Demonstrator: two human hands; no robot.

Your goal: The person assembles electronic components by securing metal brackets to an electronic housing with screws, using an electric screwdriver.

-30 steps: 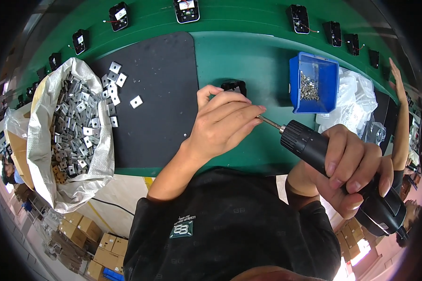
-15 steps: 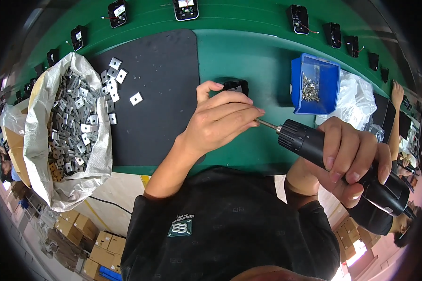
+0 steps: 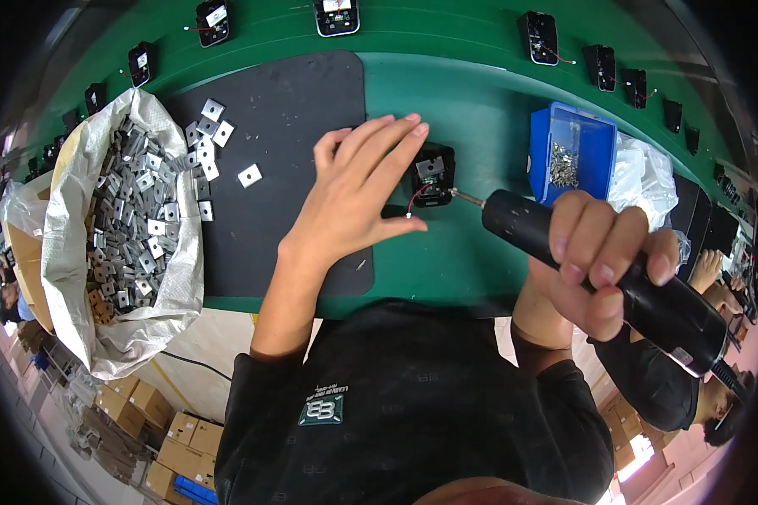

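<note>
Housing (image 3: 434,178) sits on green table (image 3: 446,269); cartons (image 3: 177,456) stand stacked.

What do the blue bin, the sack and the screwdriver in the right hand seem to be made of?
Blue bin: probably moulded plastic, smooth and evenly coloured. Sack: likely woven plastic, pale with a silvery sheen and creased folds. Screwdriver in the right hand: black housing, apparently hard plastic, given its soft highlights; its bit looks like metal, grey and slender.

I see a green table (image 3: 480,101) over a pale floor (image 3: 206,337) with a yellow line (image 3: 173,378), cardboard boxes (image 3: 181,450) stacked lower left, bright glare (image 3: 644,460) lower right.
</note>
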